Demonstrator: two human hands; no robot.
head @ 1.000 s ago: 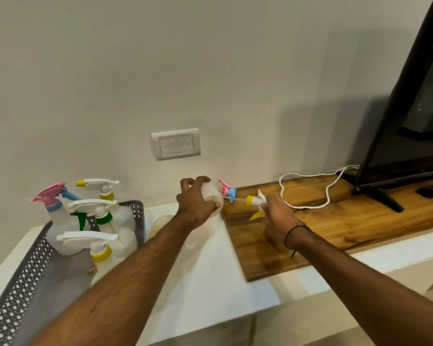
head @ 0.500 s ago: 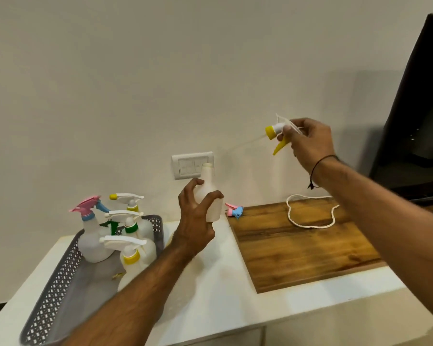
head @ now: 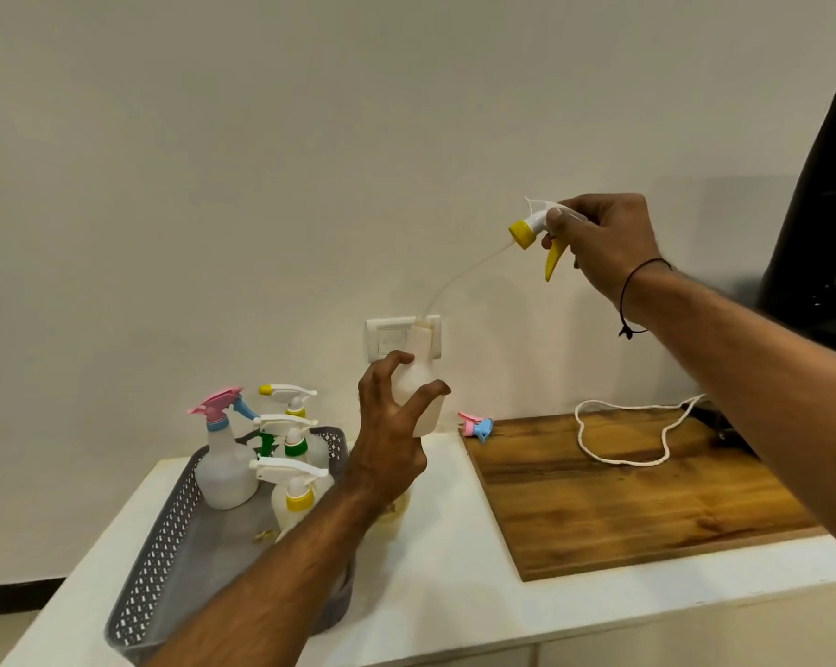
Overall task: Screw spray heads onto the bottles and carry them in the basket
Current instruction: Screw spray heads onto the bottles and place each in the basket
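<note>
Change since half a second ago: the dip tube of the yellow spray head [head: 534, 232] now bends down to the mouth of the white bottle [head: 418, 387]; earlier its tip hung free in the air to the left of the raised hand. Both hands sit at much the same height as before.

Nearest: grey perforated basket [head: 146, 568] on the white counter [head: 454, 589], at the left. It holds several capped bottles: one with a yellow collar [head: 293, 503] at the front, a pink-and-blue-headed bottle [head: 223, 469] to its left, a green-collared one [head: 294, 442] behind, and a yellow-tipped one [head: 288, 399] at the back.

Middle: left hand [head: 387, 440], fingers and thumb curled round the white bottle, holding it upright above the counter, just right of the basket. The bottle's neck is bare. A pale rounded object shows partly beneath this hand; what it is cannot be told.

Right: wooden board [head: 623, 503] lying on the counter, with a looped white cord [head: 623, 454] on its far part. A loose pink-and-blue spray head [head: 476, 426] lies at the board's far left corner.

Raised: right hand [head: 604, 247], fingers pinching the yellow spray head, held high and to the right of the bottle, collar pointing left, yellow trigger hanging down. A black cord is round the wrist.

Far: wall switch plate [head: 387, 339] behind the bottle neck; dark screen [head: 825, 262] at the right edge.
</note>
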